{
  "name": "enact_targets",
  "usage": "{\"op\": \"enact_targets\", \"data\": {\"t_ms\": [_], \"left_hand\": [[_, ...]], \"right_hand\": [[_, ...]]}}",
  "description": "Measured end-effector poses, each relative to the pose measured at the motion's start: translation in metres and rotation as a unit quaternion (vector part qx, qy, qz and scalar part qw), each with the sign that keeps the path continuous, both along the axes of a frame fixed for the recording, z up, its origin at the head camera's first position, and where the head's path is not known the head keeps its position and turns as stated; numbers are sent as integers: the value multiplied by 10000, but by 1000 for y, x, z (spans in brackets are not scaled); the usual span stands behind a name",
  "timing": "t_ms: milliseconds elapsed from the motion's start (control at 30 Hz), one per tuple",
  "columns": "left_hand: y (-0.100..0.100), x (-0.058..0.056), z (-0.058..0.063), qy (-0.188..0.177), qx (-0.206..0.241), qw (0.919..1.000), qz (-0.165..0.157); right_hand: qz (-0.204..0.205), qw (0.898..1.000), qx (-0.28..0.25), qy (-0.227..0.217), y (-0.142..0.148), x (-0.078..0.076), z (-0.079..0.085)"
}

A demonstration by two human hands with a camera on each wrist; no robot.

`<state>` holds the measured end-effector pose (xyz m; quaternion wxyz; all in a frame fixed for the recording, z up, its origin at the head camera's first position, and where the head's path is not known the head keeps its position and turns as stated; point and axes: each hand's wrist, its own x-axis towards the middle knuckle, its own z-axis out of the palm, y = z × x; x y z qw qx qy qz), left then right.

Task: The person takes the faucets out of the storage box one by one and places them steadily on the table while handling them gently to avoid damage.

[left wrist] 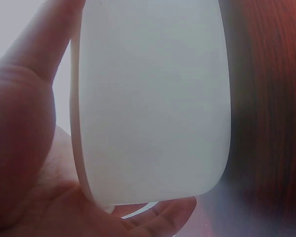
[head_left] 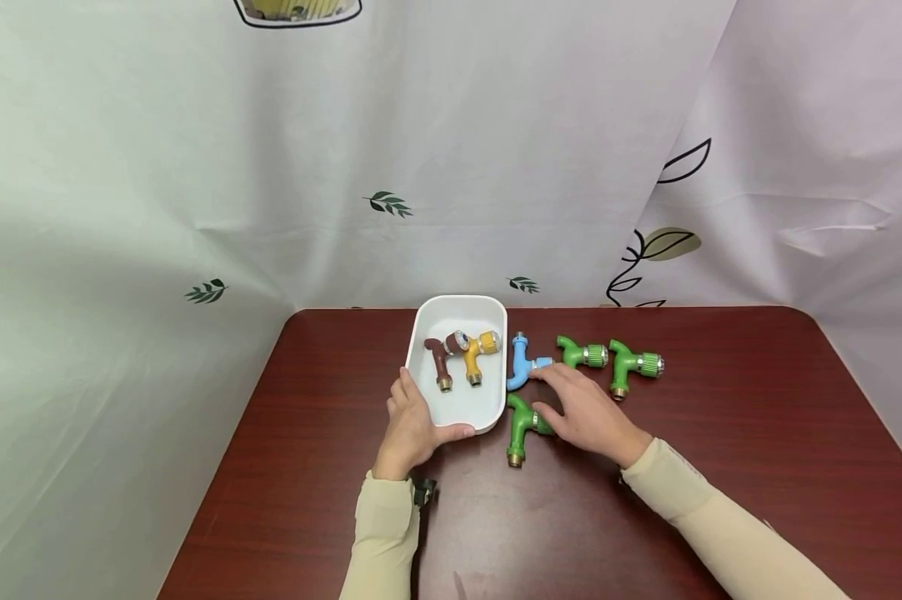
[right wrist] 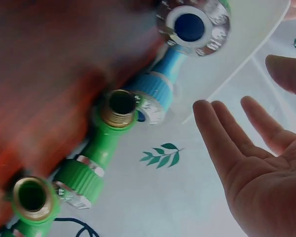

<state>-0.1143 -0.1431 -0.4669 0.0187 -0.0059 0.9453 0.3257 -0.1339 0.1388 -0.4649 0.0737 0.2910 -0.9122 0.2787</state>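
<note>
Grips the white tray (head_left: 451,408) with the left hand (head_left: 406,425), placed between the tray's seven and eight o'clock; lays the fingers along the outer wall and sets the thumb against the near end at six o'clock. Has inside the tray, side by side, a brown tap (head_left: 441,367) toward nine o'clock and a yellow tap (head_left: 471,361) toward three, both with brass ends toward six. Holds the right hand (head_left: 589,417) above the red-brown table (head_left: 308,433), at four o'clock from the tray, with fingers apart, loosely extended and gripping nothing. Points the fingertips toward ten o'clock, at the handle of a blue tap (head_left: 520,365) lying just beside the tray's three o'clock wall; cannot tell whether touching it. Overlaps with the thumb, in the head view, the handle of the nearest green tap (head_left: 517,432), at nine o'clock from the right hand. Includes also a middle green tap (head_left: 572,353) at twelve o'clock from that hand and an outer green tap (head_left: 622,367) between one and two. Wears cream sleeves (head_left: 383,533) on both arms. At twelve o'clock, behind the table, meets leaf-printed white cloth (head_left: 451,150).
</note>
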Motion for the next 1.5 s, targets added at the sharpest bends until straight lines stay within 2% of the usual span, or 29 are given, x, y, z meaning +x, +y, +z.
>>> {"op": "enact_targets", "data": {"t_ms": [400,833,1267,1500], "left_hand": [[0,0,-1,-18,-8,10000,17],[-1,-2,-2,-30,-119,9999,-78],[0,-2,-1,70,-140,9998,-149],[0,-2,0,85,-155,9998,-127]], "right_hand": [[39,9991,-195,363,-21,-17,14],[174,9993,-61,314,-49,-40,25],[217,9988,217,-384,-76,-58,25],[438,9961,431,-635,-87,-69,26]]}}
